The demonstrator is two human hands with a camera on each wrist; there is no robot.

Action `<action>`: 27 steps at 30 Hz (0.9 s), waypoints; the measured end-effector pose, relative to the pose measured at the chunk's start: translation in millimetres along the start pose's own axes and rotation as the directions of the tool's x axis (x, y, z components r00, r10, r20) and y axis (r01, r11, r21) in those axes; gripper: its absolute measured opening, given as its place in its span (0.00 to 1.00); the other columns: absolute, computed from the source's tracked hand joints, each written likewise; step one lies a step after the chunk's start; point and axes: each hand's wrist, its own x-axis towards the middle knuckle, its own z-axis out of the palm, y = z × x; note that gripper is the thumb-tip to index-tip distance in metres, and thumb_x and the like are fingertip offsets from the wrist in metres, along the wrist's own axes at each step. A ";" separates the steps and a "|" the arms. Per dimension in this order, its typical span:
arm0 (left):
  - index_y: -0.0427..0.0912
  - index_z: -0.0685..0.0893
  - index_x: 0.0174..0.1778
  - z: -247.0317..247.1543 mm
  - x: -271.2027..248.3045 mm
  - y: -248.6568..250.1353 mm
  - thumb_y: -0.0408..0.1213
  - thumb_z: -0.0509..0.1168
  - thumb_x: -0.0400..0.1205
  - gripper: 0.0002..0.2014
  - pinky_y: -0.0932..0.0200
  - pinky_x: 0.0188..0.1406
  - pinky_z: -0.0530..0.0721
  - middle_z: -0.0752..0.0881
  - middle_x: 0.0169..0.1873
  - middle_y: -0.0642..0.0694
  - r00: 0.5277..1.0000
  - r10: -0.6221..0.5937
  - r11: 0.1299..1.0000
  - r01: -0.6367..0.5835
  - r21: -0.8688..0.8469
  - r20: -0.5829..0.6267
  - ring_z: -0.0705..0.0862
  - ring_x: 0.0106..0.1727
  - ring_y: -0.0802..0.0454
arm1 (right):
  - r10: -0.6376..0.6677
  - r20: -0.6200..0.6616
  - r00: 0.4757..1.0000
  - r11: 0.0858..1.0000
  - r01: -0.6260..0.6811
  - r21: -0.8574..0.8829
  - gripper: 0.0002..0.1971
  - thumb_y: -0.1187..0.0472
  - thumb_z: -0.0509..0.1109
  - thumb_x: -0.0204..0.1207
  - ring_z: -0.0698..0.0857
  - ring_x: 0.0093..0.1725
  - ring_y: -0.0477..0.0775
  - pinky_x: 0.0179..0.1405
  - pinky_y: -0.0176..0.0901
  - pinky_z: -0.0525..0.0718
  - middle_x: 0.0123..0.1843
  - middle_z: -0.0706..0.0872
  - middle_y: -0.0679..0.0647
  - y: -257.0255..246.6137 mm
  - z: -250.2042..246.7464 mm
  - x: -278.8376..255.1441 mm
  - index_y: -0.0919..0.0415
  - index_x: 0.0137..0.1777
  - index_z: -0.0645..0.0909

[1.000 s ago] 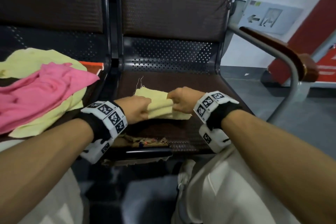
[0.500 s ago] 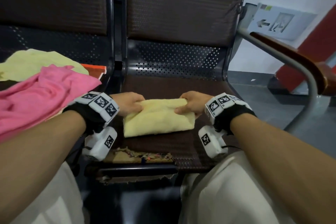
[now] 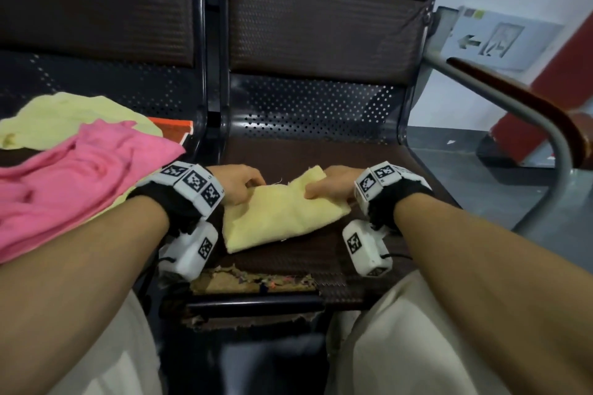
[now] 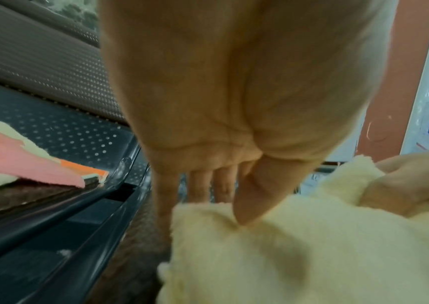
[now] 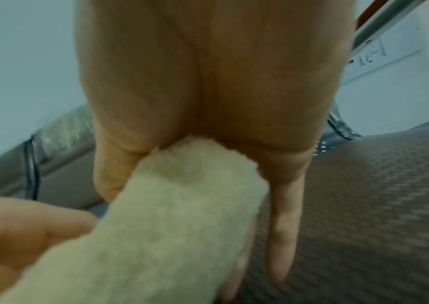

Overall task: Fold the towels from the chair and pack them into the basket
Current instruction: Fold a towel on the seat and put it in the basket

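Note:
A folded pale yellow towel (image 3: 282, 218) lies on the brown seat (image 3: 321, 154) of the right chair. My left hand (image 3: 239, 184) pinches its far left corner, thumb on top (image 4: 244, 214) and fingers behind the edge. My right hand (image 3: 333, 184) grips the far right corner and holds it raised off the seat; in the right wrist view the towel (image 5: 156, 236) runs between thumb and fingers. On the left chair a loose pink towel (image 3: 73, 176) lies over another yellow towel (image 3: 73, 115). No basket is in view.
An orange-and-white edge (image 3: 173, 128) pokes out under the towels on the left chair. A metal and wood armrest (image 3: 526, 106) curves along the right side. The seat's front edge is torn (image 3: 250, 279). My knees sit close below it.
The hands drew apart and spread the bunched towel into a flat fold. Since half a second ago, my right hand has lifted the far right corner off the seat.

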 end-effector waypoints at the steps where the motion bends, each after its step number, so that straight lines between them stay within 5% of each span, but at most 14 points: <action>1: 0.51 0.72 0.73 -2.6 -3.7 2.2 0.37 0.62 0.81 0.23 0.54 0.63 0.80 0.79 0.65 0.50 1.000 -0.011 0.999 0.011 -0.046 0.000 0.79 0.62 0.52 | -0.054 -0.047 0.997 0.998 0.055 0.035 0.31 0.42 0.73 0.67 0.83 0.58 0.56 0.62 0.52 0.82 0.62 0.83 0.54 -3.9 -2.7 -6.9 0.57 0.67 0.77; 4: 0.47 0.61 0.80 -14.4 -20.4 14.7 0.34 0.71 0.74 0.39 0.52 0.71 0.75 0.74 0.72 0.48 0.994 0.051 0.961 -0.074 -0.265 -0.095 0.75 0.70 0.51 | -0.229 -0.212 0.950 0.943 0.271 0.192 0.16 0.51 0.81 0.64 0.85 0.49 0.50 0.44 0.43 0.82 0.46 0.87 0.50 -20.1 -14.8 -38.1 0.53 0.48 0.81; 8: 0.54 0.63 0.78 -31.9 -55.9 42.9 0.46 0.80 0.60 0.50 0.54 0.63 0.79 0.79 0.64 0.55 0.958 0.163 0.845 -0.259 -0.468 -0.235 0.79 0.64 0.54 | -0.426 -0.362 0.829 0.838 0.512 0.189 0.22 0.64 0.85 0.59 0.80 0.33 0.41 0.30 0.32 0.76 0.34 0.82 0.45 -43.6 -38.1 -98.2 0.52 0.41 0.73; 12: 0.58 0.75 0.66 -50.1 -93.1 71.8 0.53 0.81 0.60 0.38 0.61 0.52 0.80 0.85 0.53 0.61 0.920 0.197 0.828 -0.342 -0.445 -0.339 0.84 0.53 0.63 | -0.488 -0.501 0.714 0.775 0.619 0.126 0.26 0.67 0.87 0.54 0.81 0.32 0.35 0.29 0.28 0.77 0.35 0.83 0.43 -48.5 -62.7 -164.0 0.54 0.48 0.78; 16: 0.62 0.82 0.52 -61.3 -122.4 107.1 0.59 0.79 0.58 0.27 0.66 0.43 0.83 0.89 0.45 0.63 0.913 0.271 0.797 -0.390 -0.462 -0.303 0.87 0.46 0.66 | -0.487 -0.608 0.627 0.702 0.695 0.155 0.21 0.67 0.85 0.56 0.84 0.37 0.36 0.37 0.30 0.82 0.39 0.87 0.46 -23.6 -75.1 -214.2 0.55 0.49 0.84; 20: 0.54 0.78 0.57 -58.0 -127.0 156.1 0.56 0.70 0.66 0.25 0.57 0.48 0.85 0.86 0.51 0.53 0.918 0.296 0.863 -0.376 -0.337 -0.266 0.87 0.51 0.55 | -0.388 -0.694 0.607 0.632 0.723 0.279 0.16 0.71 0.80 0.64 0.87 0.47 0.46 0.49 0.44 0.85 0.45 0.89 0.50 30.3 -71.7 -246.2 0.55 0.49 0.86; 23: 0.55 0.76 0.46 -46.4 -122.6 202.0 0.49 0.64 0.78 0.06 0.61 0.35 0.78 0.83 0.45 0.54 0.904 0.346 0.897 -0.397 -0.195 -0.250 0.84 0.45 0.56 | -0.189 -0.798 0.572 0.552 0.734 0.395 0.15 0.72 0.74 0.63 0.86 0.46 0.44 0.46 0.40 0.83 0.42 0.89 0.46 79.5 -57.3 -265.2 0.52 0.45 0.88; 27: 0.57 0.76 0.40 -4.8 -111.5 264.0 0.49 0.61 0.79 0.04 0.66 0.31 0.73 0.80 0.39 0.58 0.855 0.414 0.863 -0.478 -0.164 -0.312 0.80 0.40 0.60 | 0.059 -0.858 0.511 0.489 0.734 0.471 0.12 0.64 0.69 0.62 0.85 0.43 0.45 0.39 0.37 0.82 0.40 0.89 0.47 149.2 -25.7 -286.6 0.53 0.45 0.88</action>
